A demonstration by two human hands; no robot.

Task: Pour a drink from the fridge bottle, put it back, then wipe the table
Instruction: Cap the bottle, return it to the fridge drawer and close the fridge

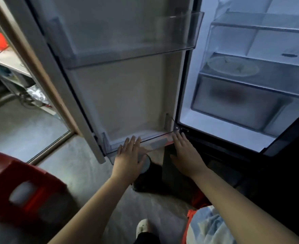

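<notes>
Bottle (142,178) — dark, roughly upright, grey cap (146,165) under the flat, open left grip (129,155) — right grip (185,155) spread, empty.

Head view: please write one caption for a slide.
Open fridge: left hand and right hand reach to its bottom door shelf.

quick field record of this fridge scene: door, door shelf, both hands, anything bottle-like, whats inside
fridge door: open, swung to the left
lower door shelf: both hands at its front rim
left hand: fingers straight, over a pale round cap
dark bottle: under the left hand, blurred, probably the drink bottle
right hand: fingers straight, holds nothing
inside: plate on a shelf, drawer below it
floor: red stool at left
</notes>
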